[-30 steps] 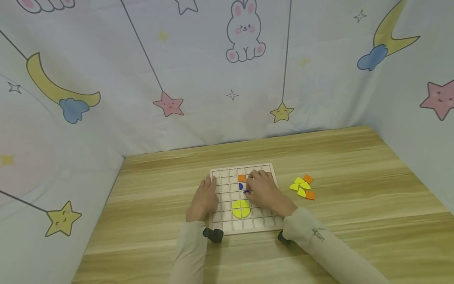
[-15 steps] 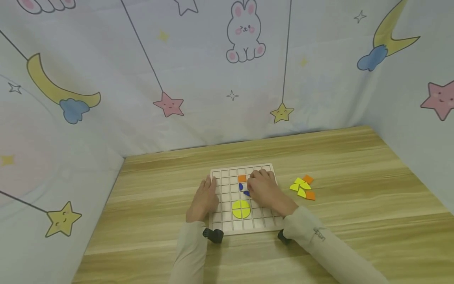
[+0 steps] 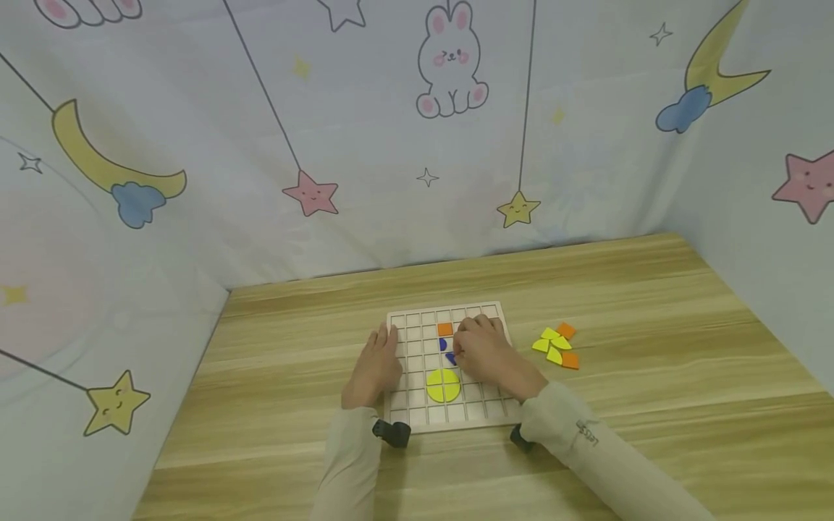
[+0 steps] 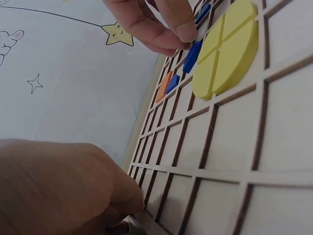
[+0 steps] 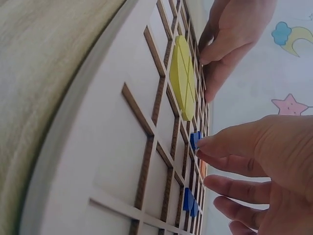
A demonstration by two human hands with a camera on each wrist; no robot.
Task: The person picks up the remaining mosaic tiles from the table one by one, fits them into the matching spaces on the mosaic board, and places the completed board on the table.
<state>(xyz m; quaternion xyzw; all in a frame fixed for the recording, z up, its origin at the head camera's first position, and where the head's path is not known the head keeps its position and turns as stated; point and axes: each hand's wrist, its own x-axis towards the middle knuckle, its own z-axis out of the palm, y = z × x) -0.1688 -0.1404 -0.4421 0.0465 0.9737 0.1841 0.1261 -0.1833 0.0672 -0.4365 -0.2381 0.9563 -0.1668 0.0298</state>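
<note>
A light wooden grid board (image 3: 417, 397) lies on the table. My left hand (image 3: 378, 364) rests along its left edge, fingers mostly straight. My right hand (image 3: 483, 350) is over the board's right half, with thumb and index fingertip pinching a small blue piece (image 4: 192, 57) close over the cells. Another blue piece (image 3: 443, 344) with a rounded side sits just above it in the grid. An orange square (image 3: 444, 329) fills a cell higher up. Four-part yellow circle (image 3: 443, 385) lies below. More blue pieces (image 5: 190, 200) show beneath my right fingers, hidden in the head view.
On the table right of the board lie several loose yellow pieces (image 3: 554, 355) and two orange ones (image 3: 570, 359). Printed cloth walls (image 3: 365, 239) stand behind and on both sides of the wooden table (image 3: 280, 449).
The blue piece at my right fingertips first showed as a thin sliver, then flatter, and now sits turned slightly lower. My right hand has barely shifted; my left hand stays on the board's edge.
</note>
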